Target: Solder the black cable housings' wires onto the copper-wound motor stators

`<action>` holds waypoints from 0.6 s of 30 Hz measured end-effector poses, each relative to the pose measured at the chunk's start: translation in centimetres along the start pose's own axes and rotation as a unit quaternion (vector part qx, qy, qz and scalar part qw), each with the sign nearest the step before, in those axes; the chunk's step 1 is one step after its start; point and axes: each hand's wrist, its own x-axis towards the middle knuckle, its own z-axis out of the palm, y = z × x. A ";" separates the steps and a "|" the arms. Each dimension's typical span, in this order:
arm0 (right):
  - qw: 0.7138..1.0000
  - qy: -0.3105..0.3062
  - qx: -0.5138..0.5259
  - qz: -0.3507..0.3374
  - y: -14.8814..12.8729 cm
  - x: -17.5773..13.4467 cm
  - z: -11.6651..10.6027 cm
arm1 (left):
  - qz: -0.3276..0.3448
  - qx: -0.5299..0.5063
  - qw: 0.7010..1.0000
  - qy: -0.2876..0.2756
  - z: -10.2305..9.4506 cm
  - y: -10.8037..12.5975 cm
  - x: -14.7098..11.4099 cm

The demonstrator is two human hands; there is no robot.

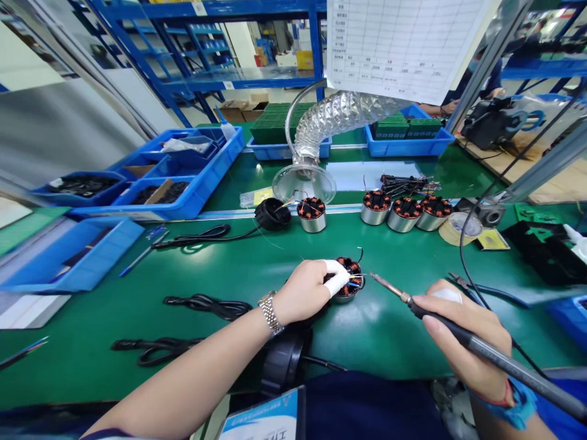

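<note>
Metal-sided, the likely heavy stator [347,298] suits a side grip; my left hand [312,286] pinches delicate wires [353,283], my right hand [485,322] the soldering iron [479,347].

The motor stator [347,297], a silver cup of copper windings, sits upright on the counter [389,348], at my left fingers [337,283], which pinch its thin wires [353,283]. Through my right fingers [440,333] I see the soldering iron [486,349] slanting, dark-handled, its tip near the wires.

The left hand [306,288] partly hides the copper-wound motor [347,298], beyond which a printed sheet [403,46] runs off the top edge.
</note>
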 end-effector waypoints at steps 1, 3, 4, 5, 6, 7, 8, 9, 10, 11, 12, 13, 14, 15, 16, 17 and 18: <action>1.000 -0.003 0.003 0.003 0.1 -0.1 0.1 | 0.000 -0.002 1.000 0.002 0.0 0.0 0.0; 1.000 -0.006 0.004 0.009 0.2 -0.2 0.2 | 0.000 -0.001 1.000 0.002 0.1 0.0 -0.1; 1.000 -0.005 0.003 0.012 0.2 -0.3 0.2 | -0.001 0.000 1.000 0.002 0.1 0.0 -0.1; 1.000 -0.003 0.004 0.015 0.3 -0.3 0.2 | -0.001 0.001 1.000 0.002 0.1 0.1 -0.1; 1.000 -0.003 0.005 0.020 0.3 -0.4 0.2 | -0.002 0.001 1.000 0.003 0.1 0.1 -0.1; 1.000 -0.003 0.008 0.025 0.3 -0.4 0.2 | -0.003 0.000 1.000 0.004 0.1 0.1 -0.1; 0.999 -0.004 0.011 0.031 0.3 -0.4 0.2 | -0.003 -0.001 1.000 0.005 0.1 0.1 -0.1; 0.999 -0.006 0.016 0.037 0.4 -0.4 0.2 | -0.003 -0.001 1.000 0.007 0.1 0.1 -0.1; 0.999 -0.008 0.021 0.042 0.4 -0.4 0.3 | -0.003 -0.001 1.000 0.008 0.1 0.1 -0.1; 0.999 -0.008 0.024 0.046 0.4 -0.4 0.3 | -0.003 -0.001 1.000 0.009 0.1 0.1 -0.1; 0.998 -0.007 0.026 0.051 0.4 -0.4 0.3 | -0.001 0.001 1.000 0.009 0.1 0.1 -0.1; 0.998 -0.007 0.027 0.055 0.4 -0.4 0.3 | 0.000 0.002 1.000 0.009 0.1 0.1 -0.1; 0.998 -0.006 0.026 0.057 0.4 -0.4 0.3 | 0.001 0.003 1.000 0.010 0.1 0.1 -0.1; 0.998 -0.005 0.025 0.059 0.4 -0.3 0.4 | 0.002 0.003 1.000 0.010 0.1 0.1 -0.1; 0.998 -0.004 0.025 0.058 0.4 -0.3 0.4 | 0.003 0.003 1.000 0.011 0.1 0.1 -0.2; 0.998 -0.003 0.025 0.058 0.4 -0.3 0.4 | 0.003 0.003 1.000 0.011 0.1 0.1 -0.2; 0.998 -0.002 0.026 0.057 0.4 -0.3 0.5 | 0.002 0.002 1.000 0.011 0.1 0.1 -0.2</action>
